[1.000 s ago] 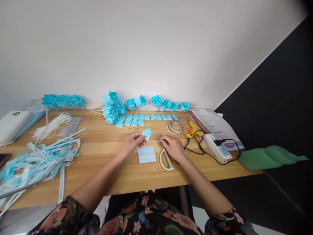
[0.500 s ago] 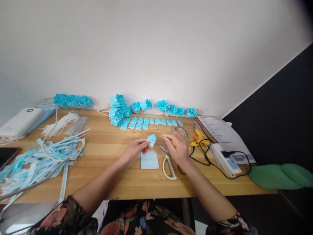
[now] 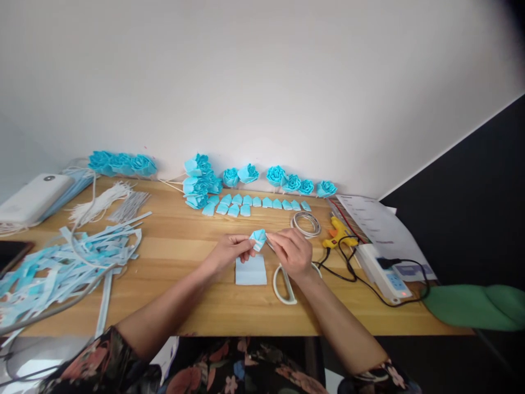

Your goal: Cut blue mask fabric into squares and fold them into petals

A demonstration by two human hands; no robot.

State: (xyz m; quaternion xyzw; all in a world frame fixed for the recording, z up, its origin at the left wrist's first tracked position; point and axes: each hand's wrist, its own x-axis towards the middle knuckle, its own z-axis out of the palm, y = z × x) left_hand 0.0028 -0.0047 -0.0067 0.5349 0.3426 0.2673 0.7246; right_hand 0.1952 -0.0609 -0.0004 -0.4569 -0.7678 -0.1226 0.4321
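My left hand (image 3: 235, 249) is closed, pinching a small folded light-blue fabric petal (image 3: 258, 238) between thumb and fingers. At the petal's right edge my right hand (image 3: 292, 251) also pinches, thumb and fingertips together. Just below lies a flat pale-blue fabric square (image 3: 250, 270) on the wooden table. White-handled scissors (image 3: 284, 293) rest under my right hand, their blades mostly hidden by it. Beyond my hands, several folded blue petals (image 3: 233, 210) are laid out in rows.
Blue fabric roses (image 3: 198, 183) line the wall. A wire coil (image 3: 305, 224), a yellow glue gun (image 3: 339, 232), a power strip (image 3: 383, 273) and paper sheets (image 3: 377, 230) are on the right. Cut strips (image 3: 77, 262), white cords (image 3: 100, 202) and a white power bank (image 3: 35, 197) occupy the left.
My right hand has moved left and slightly down, from apart to the petal's edge. The petal has shifted a little right and lower in my left hand. The view has tilted slightly.
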